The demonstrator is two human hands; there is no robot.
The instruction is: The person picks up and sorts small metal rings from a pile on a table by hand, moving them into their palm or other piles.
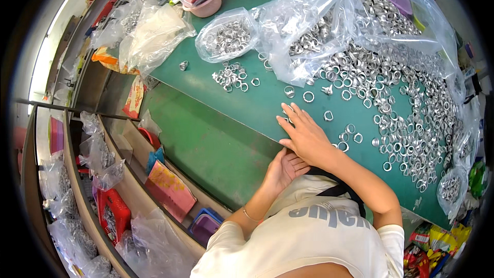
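My right hand (pixel 307 135) lies palm down at the front edge of the green table (pixel 226 105), its fingers stretched forward. A silver ring (pixel 289 119) shows partly beside its fingertips; the rest is hidden. My left hand (pixel 286 169) is just below the table edge, palm turned up with loosely curled fingers and nothing visible in it. Past my right fingertips stand two loose rings, one wide band (pixel 289 91) and one thin band (pixel 308 97). More loose rings (pixel 350 128) lie to the right of my right hand. A small cluster of rings (pixel 231 76) sits farther left.
A big heap of silver rings (pixel 406 123) covers the table's right side, spilling from a large clear bag (pixel 314 15). A small ring-filled bag (pixel 228 37) and pink basket (pixel 204 3) stand at the back. Shelves with a red basket (pixel 113 213) are at left.
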